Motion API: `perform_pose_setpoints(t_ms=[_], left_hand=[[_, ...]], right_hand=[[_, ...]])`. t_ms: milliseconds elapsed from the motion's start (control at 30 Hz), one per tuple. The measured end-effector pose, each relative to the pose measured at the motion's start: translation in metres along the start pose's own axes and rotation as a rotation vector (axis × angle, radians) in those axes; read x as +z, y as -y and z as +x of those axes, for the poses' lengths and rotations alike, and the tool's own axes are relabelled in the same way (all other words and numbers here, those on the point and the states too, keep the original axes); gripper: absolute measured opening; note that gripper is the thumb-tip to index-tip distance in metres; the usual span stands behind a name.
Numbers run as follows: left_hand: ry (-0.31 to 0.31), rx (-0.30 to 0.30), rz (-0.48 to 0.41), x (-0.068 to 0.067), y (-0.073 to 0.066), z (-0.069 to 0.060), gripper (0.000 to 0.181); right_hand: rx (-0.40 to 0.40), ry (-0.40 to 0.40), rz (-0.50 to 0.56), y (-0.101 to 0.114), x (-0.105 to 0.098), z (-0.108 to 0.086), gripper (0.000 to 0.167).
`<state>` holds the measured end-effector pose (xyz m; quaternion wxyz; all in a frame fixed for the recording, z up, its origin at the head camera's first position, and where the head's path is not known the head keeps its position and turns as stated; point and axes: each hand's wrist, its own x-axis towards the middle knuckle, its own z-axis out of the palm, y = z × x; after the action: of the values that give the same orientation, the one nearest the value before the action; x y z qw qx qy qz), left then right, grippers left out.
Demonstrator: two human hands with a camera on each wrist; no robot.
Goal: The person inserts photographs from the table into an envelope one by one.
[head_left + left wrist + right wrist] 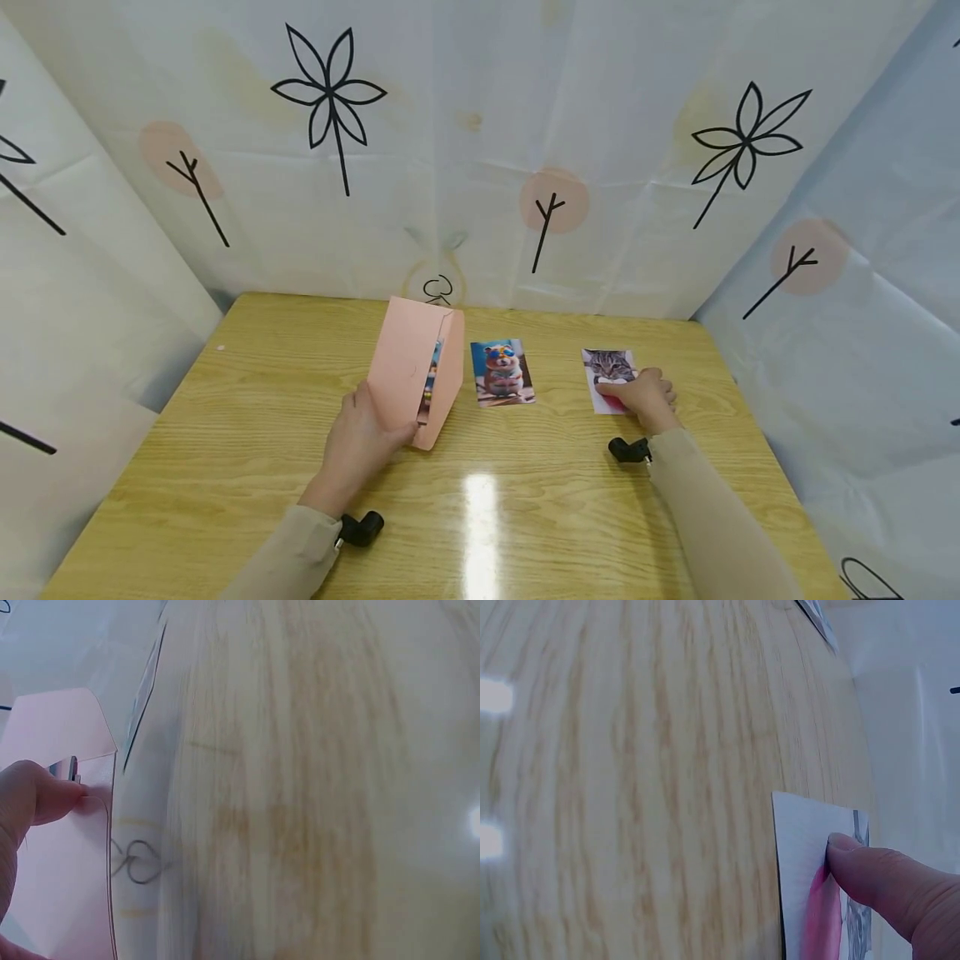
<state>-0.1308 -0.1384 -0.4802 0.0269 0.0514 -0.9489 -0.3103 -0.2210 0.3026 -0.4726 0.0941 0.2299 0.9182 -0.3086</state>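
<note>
My left hand [362,442] grips a pink envelope [405,350], holding it tilted up off the table. Its flap [60,724] stands open, and a colourful picture card [431,383] shows inside the opening; the left thumb lies by the opening's edge. On the right, my right hand [647,396] holds a cat picture card [611,364] by its right side, with the thumb [862,862] on its printed face. The other right fingers are mostly hidden. Between the envelope and the cat card lies a card with a hamster in sunglasses [502,372].
A wooden table [247,400] spreads beneath everything, with a bright light reflection near its front. White curtain-like sheets [465,167] with drawn flowers and trees hang along the back and sides.
</note>
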Motion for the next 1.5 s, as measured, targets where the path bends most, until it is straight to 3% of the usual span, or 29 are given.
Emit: perform_pose_setpoints(t_ms=[200, 367, 1000, 1200, 1400, 1500], left_hand=[[-0.047, 0.018, 0.022, 0.001, 0.000, 0.001, 0.105], [-0.070, 0.022, 0.035, 0.001, 0.001, 0.001, 0.103], [-0.087, 0.058, 0.056, 0.003, 0.004, 0.000, 0.102], [-0.076, 0.054, 0.052, 0.003, 0.003, 0.000, 0.101], [-0.078, 0.055, 0.052, 0.002, 0.001, 0.000, 0.101], [-0.075, 0.058, 0.054, 0.001, 0.001, 0.000, 0.100]], right_hand=[[0.023, -0.013, -0.015, 0.002, 0.001, -0.001, 0.122], [0.001, -0.040, 0.007, 0.004, 0.006, -0.005, 0.120], [-0.140, -0.122, 0.182, 0.011, 0.008, -0.011, 0.072], [-0.150, -0.066, 0.240, 0.010, 0.005, -0.012, 0.056], [-0.213, -0.036, 0.147, 0.010, -0.002, -0.013, 0.048], [-0.225, -0.008, 0.149, 0.013, -0.007, -0.014, 0.044]])
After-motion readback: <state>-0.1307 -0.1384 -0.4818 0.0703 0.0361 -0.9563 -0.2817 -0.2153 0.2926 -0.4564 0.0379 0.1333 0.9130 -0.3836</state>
